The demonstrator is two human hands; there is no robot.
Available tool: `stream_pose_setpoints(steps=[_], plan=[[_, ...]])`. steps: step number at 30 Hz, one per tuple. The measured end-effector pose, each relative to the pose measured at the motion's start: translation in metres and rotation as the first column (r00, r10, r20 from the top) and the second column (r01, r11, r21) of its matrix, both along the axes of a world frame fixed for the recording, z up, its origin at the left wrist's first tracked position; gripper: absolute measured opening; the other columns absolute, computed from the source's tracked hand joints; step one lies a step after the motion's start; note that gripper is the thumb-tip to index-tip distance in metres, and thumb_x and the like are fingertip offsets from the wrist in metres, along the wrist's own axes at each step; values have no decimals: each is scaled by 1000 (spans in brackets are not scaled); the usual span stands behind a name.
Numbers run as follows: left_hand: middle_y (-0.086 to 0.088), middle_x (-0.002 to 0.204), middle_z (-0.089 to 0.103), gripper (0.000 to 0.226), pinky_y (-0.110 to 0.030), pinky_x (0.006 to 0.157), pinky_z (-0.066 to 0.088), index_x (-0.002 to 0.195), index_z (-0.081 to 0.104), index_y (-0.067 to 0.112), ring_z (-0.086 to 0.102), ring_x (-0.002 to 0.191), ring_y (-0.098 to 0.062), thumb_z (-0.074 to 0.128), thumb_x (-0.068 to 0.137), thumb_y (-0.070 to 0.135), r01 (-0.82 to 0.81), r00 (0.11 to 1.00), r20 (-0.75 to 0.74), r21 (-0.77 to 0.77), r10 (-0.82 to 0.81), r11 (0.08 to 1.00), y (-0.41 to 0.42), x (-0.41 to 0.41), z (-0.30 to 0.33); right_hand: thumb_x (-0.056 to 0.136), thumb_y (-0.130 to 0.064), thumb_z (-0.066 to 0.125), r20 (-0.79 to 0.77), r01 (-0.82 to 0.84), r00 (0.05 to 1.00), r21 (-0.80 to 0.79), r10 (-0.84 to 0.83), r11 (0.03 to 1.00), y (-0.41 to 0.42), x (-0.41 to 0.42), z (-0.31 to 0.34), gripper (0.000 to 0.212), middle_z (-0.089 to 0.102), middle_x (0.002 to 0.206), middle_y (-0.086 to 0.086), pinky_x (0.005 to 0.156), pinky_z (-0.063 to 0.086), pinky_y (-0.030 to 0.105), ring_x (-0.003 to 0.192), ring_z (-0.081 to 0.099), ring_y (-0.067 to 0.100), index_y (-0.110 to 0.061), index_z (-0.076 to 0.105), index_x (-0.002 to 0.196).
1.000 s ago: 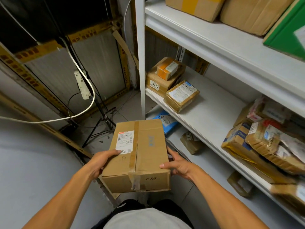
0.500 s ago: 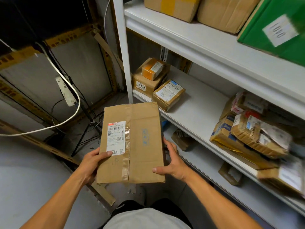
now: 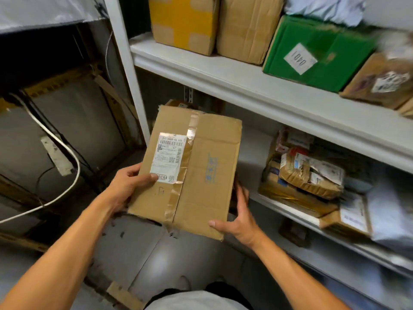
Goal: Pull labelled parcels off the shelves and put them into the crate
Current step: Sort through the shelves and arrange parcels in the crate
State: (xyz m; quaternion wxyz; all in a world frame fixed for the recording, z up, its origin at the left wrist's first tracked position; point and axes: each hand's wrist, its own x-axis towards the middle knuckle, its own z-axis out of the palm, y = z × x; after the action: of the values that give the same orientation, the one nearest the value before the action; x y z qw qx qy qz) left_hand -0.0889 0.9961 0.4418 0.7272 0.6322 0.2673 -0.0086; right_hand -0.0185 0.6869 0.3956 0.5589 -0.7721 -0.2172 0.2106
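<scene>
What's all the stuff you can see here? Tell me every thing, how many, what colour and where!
held cardboard box: 1, brown with a white label, in front of the shelves between both hands
yellow-patched box: 1, brown and yellow, top shelf, left
plain box: 1, brown, top shelf, beside the yellow-patched box
green box: 1, green with a white tag, top shelf
taped parcel: 1, brown, top shelf, far right
parcel pile: several, count unclear, brown, middle shelf, right
shelf unit: 1, white, right side
cable: 1, white, left wall
left hand: 1, grips the box's left edge
right hand: 1, grips the box's lower right corner
</scene>
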Motion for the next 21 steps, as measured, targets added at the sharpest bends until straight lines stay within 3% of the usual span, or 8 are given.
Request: stream_pose_setpoints(steps=[2,3,5,7,10,15,21], plan=[[-2,110,76,44,-37,79,57,123,70,20,74,96,-23,76,79,17,66,998,19,57,-67,996,-9,32,10,43,-57,88,39,45,998,-11,-45,999,-7,5,6,128,13,143,-33,108,21,0,138,21,-7,-51,11,145],[0,109,76,45,-34,77,57,121,71,21,74,96,-21,78,77,20,89,995,30,90,-92,992,-15,49,14,41,-57,90,60,71,996,-21,-70,997,-10,9,9,133,13,144,-33,113,20,6,140,18,-6,-49,10,146],[4,105,76,38,-27,75,55,116,72,28,73,94,-18,78,79,22,121,989,66,154,-132,981,-28,77,20,38,-53,95,63,114,992,-18,-113,993,-19,19,9,138,21,149,-16,120,25,23,143,24,3,-42,14,150],[6,103,73,33,-23,73,53,114,67,37,70,94,-15,75,86,21,169,980,76,186,-186,968,-39,99,26,39,-42,97,12,142,990,23,-143,990,-29,28,10,130,32,147,-8,114,36,21,137,36,-2,-44,20,144],[2,105,69,31,-28,75,52,110,61,41,68,95,-20,72,89,22,216,972,49,201,-230,955,-52,120,25,41,-31,97,-65,177,983,51,-174,983,-40,41,11,128,40,145,-8,109,42,20,132,43,-4,-42,22,145],[2,105,68,31,-29,70,50,113,61,41,67,92,-21,71,89,24,238,969,15,223,-248,945,-67,141,18,42,-29,101,-160,171,972,-5,-170,985,-47,63,5,149,44,148,-6,118,36,49,138,44,12,-38,4,156],[4,105,67,43,-31,73,53,123,55,45,69,93,-22,73,89,27,250,967,-8,253,-256,935,-72,156,16,33,-41,103,-190,166,967,-48,-172,985,-48,73,-4,166,37,153,-4,120,31,54,142,37,16,-40,-8,157]])
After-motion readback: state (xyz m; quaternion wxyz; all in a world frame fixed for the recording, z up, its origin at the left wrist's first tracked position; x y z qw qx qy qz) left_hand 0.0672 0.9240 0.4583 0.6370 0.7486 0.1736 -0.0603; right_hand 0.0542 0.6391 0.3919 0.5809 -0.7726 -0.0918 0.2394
